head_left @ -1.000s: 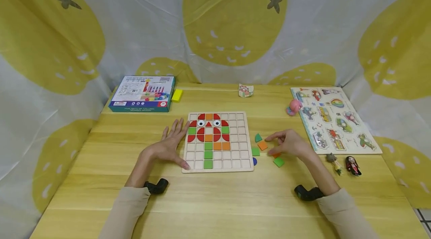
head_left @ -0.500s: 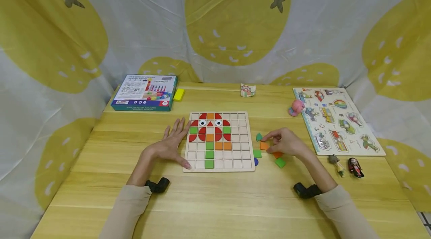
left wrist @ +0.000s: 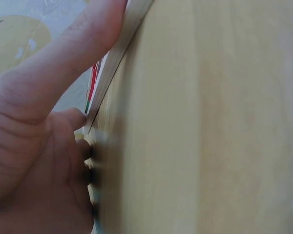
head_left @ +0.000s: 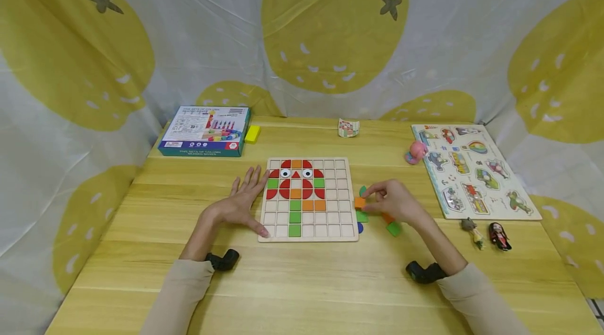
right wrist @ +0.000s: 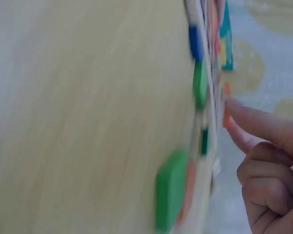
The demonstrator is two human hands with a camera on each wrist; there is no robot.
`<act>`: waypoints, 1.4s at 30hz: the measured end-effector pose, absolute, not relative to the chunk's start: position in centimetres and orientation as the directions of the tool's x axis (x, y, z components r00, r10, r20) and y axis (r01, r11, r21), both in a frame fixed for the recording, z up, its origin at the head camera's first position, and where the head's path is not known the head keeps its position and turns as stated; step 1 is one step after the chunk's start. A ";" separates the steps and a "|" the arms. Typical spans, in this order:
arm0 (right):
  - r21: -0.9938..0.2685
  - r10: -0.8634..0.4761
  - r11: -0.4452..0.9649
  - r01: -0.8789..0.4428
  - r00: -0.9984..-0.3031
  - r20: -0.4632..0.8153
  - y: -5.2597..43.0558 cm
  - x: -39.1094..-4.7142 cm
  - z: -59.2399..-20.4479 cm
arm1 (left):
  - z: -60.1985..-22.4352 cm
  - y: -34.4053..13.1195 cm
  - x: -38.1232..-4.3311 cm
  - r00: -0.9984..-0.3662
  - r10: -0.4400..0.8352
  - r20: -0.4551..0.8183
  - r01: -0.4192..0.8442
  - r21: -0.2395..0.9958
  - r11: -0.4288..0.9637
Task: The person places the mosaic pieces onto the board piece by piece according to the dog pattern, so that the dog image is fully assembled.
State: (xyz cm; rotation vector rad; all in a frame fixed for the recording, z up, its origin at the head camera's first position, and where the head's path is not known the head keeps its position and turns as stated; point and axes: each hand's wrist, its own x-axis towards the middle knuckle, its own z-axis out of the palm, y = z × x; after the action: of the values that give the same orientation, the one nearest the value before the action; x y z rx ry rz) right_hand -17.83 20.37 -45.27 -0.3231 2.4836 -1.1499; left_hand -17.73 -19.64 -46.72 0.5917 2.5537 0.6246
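Observation:
A square wooden grid board (head_left: 332, 217) lies on the table, with red, orange and green tiles and two round eye pieces in its cells. My left hand (head_left: 235, 208) rests at its left side, fingers spread, thumb on the lower left corner. Between thumb and forefinger, my right hand (head_left: 395, 203) pinches an orange square tile (head_left: 359, 203) just off the board's right edge; the right wrist view shows this tile (right wrist: 227, 105) raised above the table. Below it lie a green tile (head_left: 362, 217) and a blue round piece (head_left: 360, 227), partly hidden. Another green tile (head_left: 394, 229) lies under the right wrist.
At the back left are a boxed bead set (head_left: 205, 130) and a yellow block (head_left: 252, 134). A small picture card (head_left: 348, 128) sits at the back. To the right lie a vehicle puzzle board (head_left: 476, 172), a pink toy (head_left: 416, 152) and two small figures, one dark-haired (head_left: 499, 236).
My right hand has taken hold of the orange tile, lifted it and moved left toward the board. The left hand stays in place on the board's edge.

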 end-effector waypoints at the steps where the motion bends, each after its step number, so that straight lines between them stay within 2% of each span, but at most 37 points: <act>1: -0.779 -0.379 0.626 -0.045 -0.890 -0.253 19.5 -17.6 -45.1 | -46.7 -19.6 -17.7 -0.810 0.496 -0.312 0.295 0.514 0.806; 6: -0.805 -0.449 0.591 -0.060 -0.853 -0.267 14.1 -16.7 -44.9 | -46.8 -19.6 -17.7 -0.811 0.497 -0.308 0.294 0.521 0.802; 11: -0.790 -0.415 0.610 -0.057 -0.873 -0.257 10.7 -16.4 -45.2 | -46.9 -19.6 -17.8 -0.811 0.503 -0.299 0.305 0.519 0.799; 21: -0.794 -0.384 0.608 -0.007 -0.878 -0.286 9.7 -16.4 -45.7 | -46.7 -19.6 -17.8 -0.812 0.500 -0.301 0.299 0.521 0.799; 29: -0.811 -0.447 0.583 -0.058 -0.856 -0.259 9.4 -16.6 -46.0 | -46.7 -19.7 -17.8 -0.811 0.495 -0.311 0.290 0.521 0.803; 35: -0.840 -0.514 0.534 -0.101 -0.827 -0.228 12.1 -17.0 -45.6 | -46.7 -19.6 -17.8 -0.812 0.496 -0.309 0.295 0.516 0.804; 38: -0.837 -0.464 0.541 -0.078 -0.858 -0.220 15.6 -17.1 -45.2 | -46.7 -19.7 -17.8 -0.811 0.497 -0.308 0.298 0.513 0.805; 42: -0.812 -0.345 0.584 0.018 -0.899 -0.269 20.6 -16.4 -45.0 | -46.9 -19.8 -17.8 -0.811 0.498 -0.309 0.301 0.510 0.806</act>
State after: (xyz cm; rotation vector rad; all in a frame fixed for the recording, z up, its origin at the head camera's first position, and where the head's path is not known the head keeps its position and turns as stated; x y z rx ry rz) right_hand -16.43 20.56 -44.95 -0.2629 2.4171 -1.2451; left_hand -17.80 -19.81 -46.86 0.5972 2.5583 0.6211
